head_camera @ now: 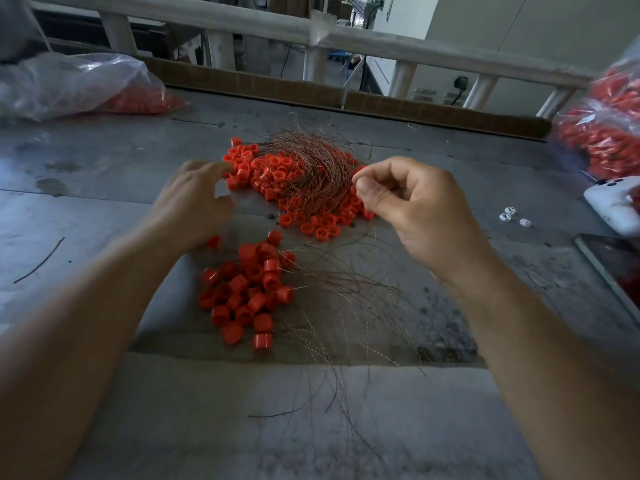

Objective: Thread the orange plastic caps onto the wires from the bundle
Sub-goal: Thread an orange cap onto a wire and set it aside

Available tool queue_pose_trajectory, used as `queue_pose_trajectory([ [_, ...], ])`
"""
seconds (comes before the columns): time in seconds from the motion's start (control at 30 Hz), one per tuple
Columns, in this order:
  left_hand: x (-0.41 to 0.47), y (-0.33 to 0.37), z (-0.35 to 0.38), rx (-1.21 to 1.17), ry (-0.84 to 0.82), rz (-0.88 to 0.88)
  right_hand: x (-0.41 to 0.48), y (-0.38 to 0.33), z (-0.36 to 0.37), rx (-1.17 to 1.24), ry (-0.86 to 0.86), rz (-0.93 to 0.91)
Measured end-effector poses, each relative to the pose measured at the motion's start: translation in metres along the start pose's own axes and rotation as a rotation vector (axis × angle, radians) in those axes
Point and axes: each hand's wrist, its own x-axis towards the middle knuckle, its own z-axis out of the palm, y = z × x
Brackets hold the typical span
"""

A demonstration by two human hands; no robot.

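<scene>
Pinching wires (311, 168) amid orange caps (263, 171)

No readable text, labels, brands or numbers anywhere on the workbench (104, 161)

My left has open table (86, 209). Ahead, the wire bundle (308, 164) tops the far caps (263, 171); the near caps (246, 289) and loose wires (346, 306) crowd the middle. A left bag (69, 81) and right bag (602, 133) block the far corners.
</scene>
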Motion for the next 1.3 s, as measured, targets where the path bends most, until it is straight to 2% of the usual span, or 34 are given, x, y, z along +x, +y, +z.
queue_pose_trajectory([
  [0.17,0.007,-0.003,0.017,0.089,-0.157,0.047,0.004,0.004,-0.006,0.013,0.113,-0.001],
  [0.37,0.003,-0.003,0.009,0.078,-0.017,0.166,0.009,0.011,-0.010,-0.008,0.172,0.027],
  [0.53,-0.001,0.003,0.004,0.060,0.034,0.157,0.013,0.019,-0.010,-0.097,0.191,0.034],
  [0.73,-0.010,0.016,-0.005,-0.079,0.109,0.169,0.018,0.028,0.001,-0.567,0.118,0.019],
  [0.83,-0.018,0.026,-0.007,-0.163,0.111,0.205,0.022,0.032,0.006,-0.654,0.075,-0.037],
  [1.0,-0.028,0.035,-0.008,-0.262,0.092,0.265,0.028,0.032,0.022,-0.731,-0.224,-0.166],
  [1.1,-0.029,0.034,-0.007,-0.267,0.078,0.266,0.029,0.040,0.029,-0.813,-0.350,-0.119],
  [1.17,-0.029,0.034,-0.008,-0.286,0.066,0.274,0.028,0.043,0.030,-0.827,-0.354,-0.104],
  [1.3,-0.029,0.034,-0.010,-0.296,0.052,0.294,0.026,0.038,0.026,-0.756,-0.220,-0.169],
])
